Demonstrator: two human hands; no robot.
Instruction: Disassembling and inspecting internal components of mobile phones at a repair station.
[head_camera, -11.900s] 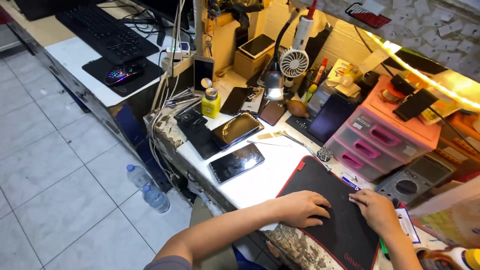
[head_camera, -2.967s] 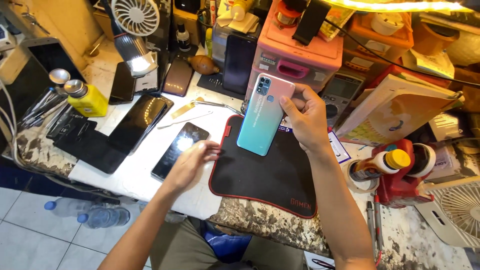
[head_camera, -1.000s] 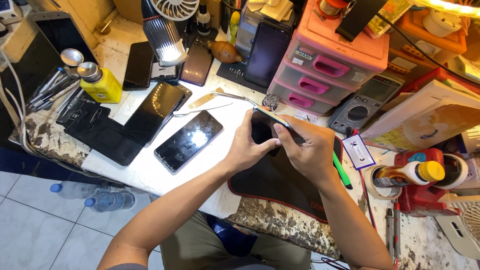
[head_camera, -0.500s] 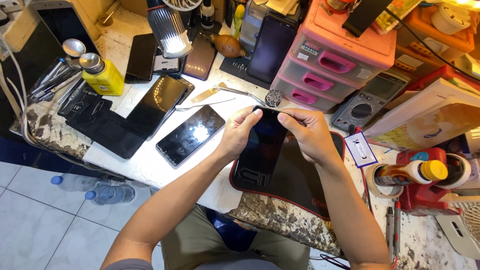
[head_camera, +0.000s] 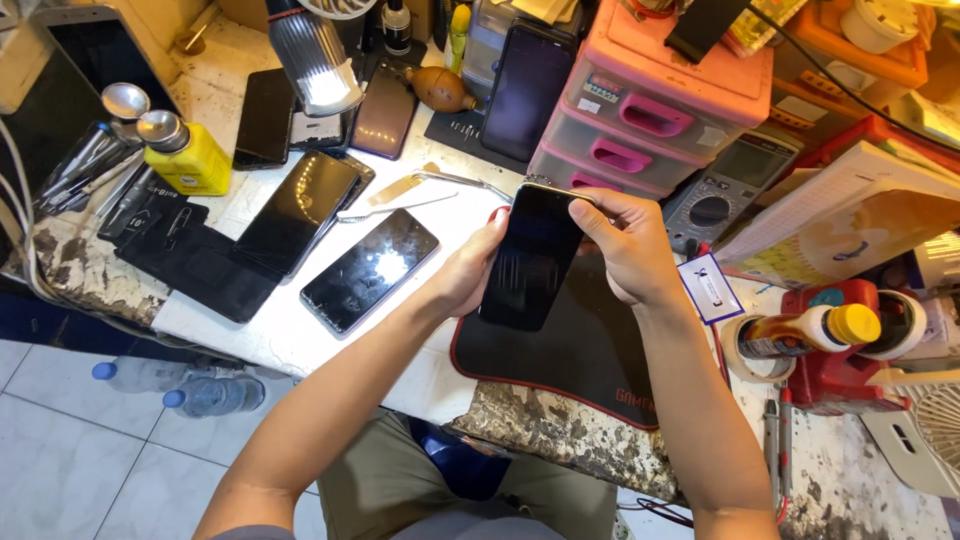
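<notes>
Both my hands hold a black smartphone (head_camera: 533, 256) screen up, above a black work mat (head_camera: 580, 345) with a red edge. My left hand (head_camera: 467, 268) grips its left side. My right hand (head_camera: 630, 245) grips its top right corner and right side. The phone's screen is dark. Another dark phone (head_camera: 370, 269) lies flat on the white bench just left of my left hand.
More phones (head_camera: 300, 210) lie further left, beside a yellow bottle (head_camera: 187, 158) and tweezers (head_camera: 450, 183). A pink drawer unit (head_camera: 650, 125), a multimeter (head_camera: 720, 190), a lamp (head_camera: 312, 60) and a red-handled bottle holder (head_camera: 840, 345) stand behind and right. Water bottles (head_camera: 190, 388) lie on the floor.
The phone, held back side up three seconds ago, now faces me with its screen. My hands have tilted it more upright and lifted it slightly over the mat.
</notes>
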